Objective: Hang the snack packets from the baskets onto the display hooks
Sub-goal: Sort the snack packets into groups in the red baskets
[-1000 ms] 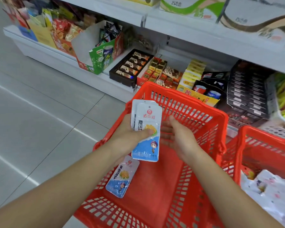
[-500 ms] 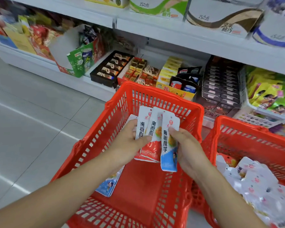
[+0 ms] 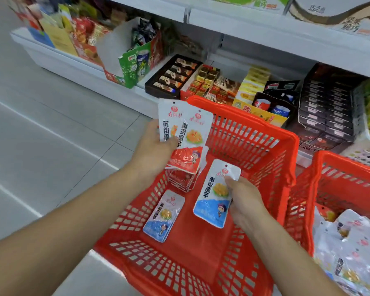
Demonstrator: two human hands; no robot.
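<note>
A: In the head view, what is the left hand (image 3: 156, 150) doing?
B: It is gripping a fanned stack of red packets (image 3: 186, 135) above the far-left corner of the basket (image 3: 244, 117). The thumb is pressing across the fronts about halfway down. The other fingers are curling behind, out of sight.
A: Which way are they pointing?
B: The long axis is running near upright, leaning slightly right. The white hole ends are pointing up toward the shelf (image 3: 58, 60). The red ends are hanging below the hand, into the basket.
A: And the right hand (image 3: 241, 201)?
B: It is pinching a blue packet (image 3: 214, 195) by its right edge. The thumb is lying on the front near the top and the fingers are tucking behind. The packet is sitting left of the hand, over the middle of the basket.
A: Its direction?
B: The long axis is running away from the person, tilting a little right. The hole end is facing far and the blue end near, with the printed face showing.
A: Is anything lying in the basket?
B: A loose packet (image 3: 163, 216) is lying flat near the left wall, roughly parallel to the held one. It is lying apart from both hands.
A: To the right?
B: A second basket (image 3: 350, 162) is standing just beside the first, holding a heap (image 3: 355, 248) of packets.
</note>
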